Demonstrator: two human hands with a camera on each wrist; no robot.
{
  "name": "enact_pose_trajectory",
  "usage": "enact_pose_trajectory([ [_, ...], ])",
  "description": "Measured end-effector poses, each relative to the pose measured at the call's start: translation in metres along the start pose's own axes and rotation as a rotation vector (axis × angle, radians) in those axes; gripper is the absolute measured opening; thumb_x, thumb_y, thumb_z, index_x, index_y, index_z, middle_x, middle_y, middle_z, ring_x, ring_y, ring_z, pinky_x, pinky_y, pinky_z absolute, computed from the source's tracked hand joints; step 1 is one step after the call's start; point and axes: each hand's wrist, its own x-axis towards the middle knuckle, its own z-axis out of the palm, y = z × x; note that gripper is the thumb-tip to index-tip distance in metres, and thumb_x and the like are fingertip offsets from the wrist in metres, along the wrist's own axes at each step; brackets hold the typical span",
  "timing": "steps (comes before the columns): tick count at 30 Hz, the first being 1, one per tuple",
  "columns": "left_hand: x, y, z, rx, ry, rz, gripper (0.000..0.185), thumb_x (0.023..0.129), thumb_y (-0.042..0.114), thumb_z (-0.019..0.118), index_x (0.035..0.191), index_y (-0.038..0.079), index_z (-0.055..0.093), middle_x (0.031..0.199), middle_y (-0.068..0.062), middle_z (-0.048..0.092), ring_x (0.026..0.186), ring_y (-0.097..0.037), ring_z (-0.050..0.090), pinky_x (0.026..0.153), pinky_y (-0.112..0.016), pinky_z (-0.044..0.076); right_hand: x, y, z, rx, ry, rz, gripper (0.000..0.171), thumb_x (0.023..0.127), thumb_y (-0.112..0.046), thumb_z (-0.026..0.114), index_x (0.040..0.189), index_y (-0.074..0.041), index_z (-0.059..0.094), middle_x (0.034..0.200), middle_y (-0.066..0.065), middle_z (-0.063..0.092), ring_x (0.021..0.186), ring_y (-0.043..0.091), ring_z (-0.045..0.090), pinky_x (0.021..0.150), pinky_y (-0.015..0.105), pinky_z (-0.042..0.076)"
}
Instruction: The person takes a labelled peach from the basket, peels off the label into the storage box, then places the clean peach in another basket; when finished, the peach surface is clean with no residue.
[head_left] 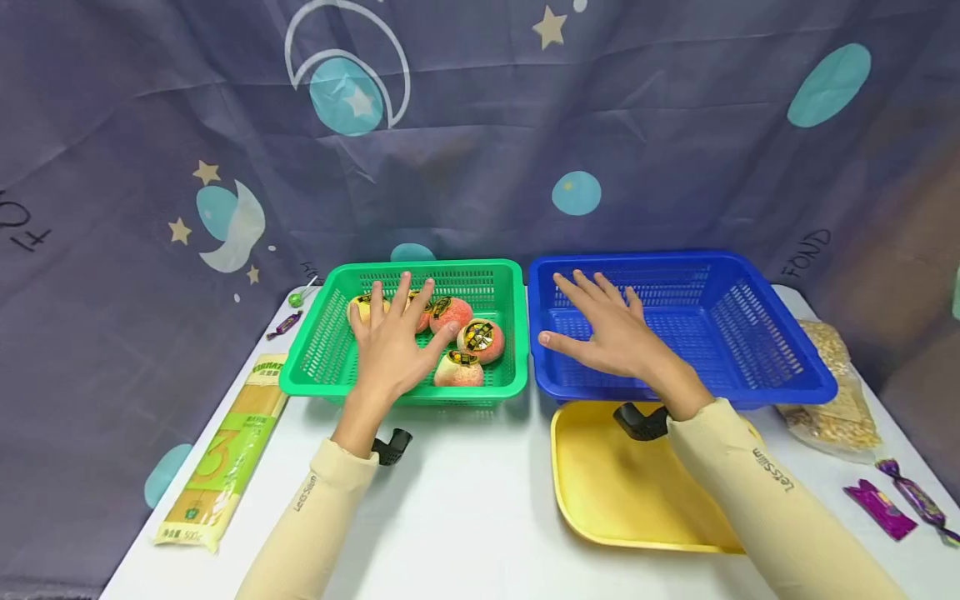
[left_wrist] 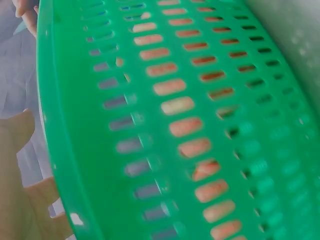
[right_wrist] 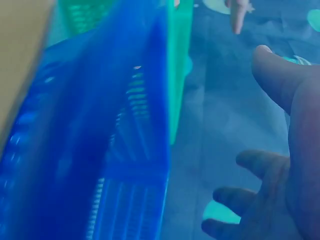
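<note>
A green basket [head_left: 328, 343] holds several peach-coloured fruits [head_left: 481, 339] with dark round stickers. My left hand [head_left: 392, 343] hovers over it, fingers spread and straight, above the fruits at the basket's left and middle. Beside it on the right stands a blue basket [head_left: 757, 342] with nothing visible inside. My right hand [head_left: 607, 328] is spread flat over its left half, holding nothing. The left wrist view is filled by the green basket's slotted wall [left_wrist: 170, 125]. In the right wrist view the blue basket's wall [right_wrist: 100, 150] is blurred beside my fingers [right_wrist: 260, 165].
A yellow tray [head_left: 622, 492] lies in front of the blue basket. A long noodle packet [head_left: 225, 454] lies at the left table edge. A bag of dried food [head_left: 840, 392] and purple sweets [head_left: 881, 508] lie right. A green lollipop [head_left: 300, 293] and another sweet [head_left: 283, 326] lie left.
</note>
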Motion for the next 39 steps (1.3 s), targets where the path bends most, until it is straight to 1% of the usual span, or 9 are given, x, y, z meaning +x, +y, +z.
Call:
enact_pose_trajectory([
  [7,-0.011,-0.021,-0.008,-0.059,0.063,-0.057,0.071,0.096,0.067,0.05,0.158,0.033,0.038,0.171,-0.004,0.023,0.159,-0.042,0.007,0.118,-0.075,-0.003,0.023,-0.014,0.002,0.163,-0.049,-0.089,0.08,0.097,-0.049,0.063,0.163,-0.024,0.025,0.169,0.014,0.025,0.156,0.044,0.017,0.118,0.075,0.013],
  [9,-0.014,-0.029,-0.009,-0.067,0.084,-0.073,0.071,0.096,0.067,0.05,0.157,0.031,0.041,0.17,-0.005,0.025,0.159,-0.041,0.008,0.118,-0.075,-0.002,0.031,-0.018,0.004,0.215,-0.063,-0.108,0.077,0.097,-0.046,0.065,0.162,-0.024,0.029,0.167,0.013,0.028,0.155,0.042,0.021,0.119,0.072,0.018],
  [13,-0.021,-0.043,-0.011,-0.09,0.127,-0.1,0.07,0.096,0.066,0.052,0.154,0.028,0.046,0.168,-0.007,0.029,0.158,-0.042,0.012,0.117,-0.076,0.0,0.047,-0.027,0.008,0.309,-0.071,-0.147,0.071,0.097,-0.039,0.068,0.158,-0.022,0.038,0.16,0.012,0.042,0.15,0.037,0.035,0.118,0.063,0.031],
  [16,-0.027,-0.053,-0.014,-0.095,0.148,-0.119,0.07,0.095,0.065,0.054,0.153,0.026,0.048,0.168,-0.007,0.031,0.157,-0.043,0.014,0.117,-0.076,0.0,0.06,-0.034,0.013,0.382,-0.069,-0.168,0.064,0.097,-0.036,0.069,0.154,-0.021,0.045,0.15,0.01,0.054,0.139,0.032,0.047,0.113,0.057,0.04],
  [19,-0.034,-0.063,-0.017,-0.096,0.167,-0.132,0.07,0.095,0.063,0.057,0.153,0.024,0.049,0.167,-0.008,0.033,0.157,-0.043,0.015,0.117,-0.076,-0.001,0.072,-0.039,0.017,0.45,-0.069,-0.172,0.058,0.097,-0.034,0.069,0.15,-0.02,0.051,0.144,0.01,0.059,0.132,0.031,0.053,0.108,0.051,0.045],
  [23,-0.043,-0.076,-0.02,-0.085,0.195,-0.15,0.069,0.094,0.061,0.06,0.152,0.024,0.05,0.165,-0.01,0.036,0.157,-0.042,0.017,0.116,-0.077,0.001,0.085,-0.044,0.024,0.517,-0.072,-0.162,0.053,0.096,-0.031,0.071,0.146,-0.021,0.056,0.141,0.011,0.061,0.126,0.03,0.057,0.105,0.049,0.048],
  [27,-0.053,-0.088,-0.022,-0.07,0.21,-0.171,0.068,0.094,0.06,0.06,0.151,0.023,0.051,0.163,-0.012,0.039,0.156,-0.043,0.019,0.116,-0.077,0.003,0.096,-0.047,0.03,0.558,-0.098,-0.185,0.048,0.096,-0.025,0.071,0.142,-0.018,0.059,0.141,0.014,0.061,0.124,0.03,0.058,0.105,0.049,0.048],
  [34,-0.069,-0.107,-0.025,-0.071,0.232,-0.215,0.07,0.093,0.058,0.061,0.15,0.018,0.052,0.162,-0.015,0.039,0.156,-0.043,0.018,0.117,-0.076,-0.001,0.107,-0.054,0.041,0.57,-0.226,-0.224,0.043,0.096,-0.017,0.071,0.138,-0.017,0.063,0.136,0.017,0.064,0.118,0.029,0.061,0.099,0.047,0.051],
  [39,-0.079,-0.12,-0.025,-0.079,0.24,-0.247,0.07,0.093,0.058,0.061,0.15,0.017,0.052,0.162,-0.015,0.041,0.156,-0.043,0.019,0.116,-0.078,-0.001,0.115,-0.061,0.05,0.55,-0.346,-0.267,0.045,0.095,-0.014,0.071,0.139,-0.011,0.062,0.14,0.017,0.062,0.123,0.029,0.061,0.105,0.049,0.049],
])
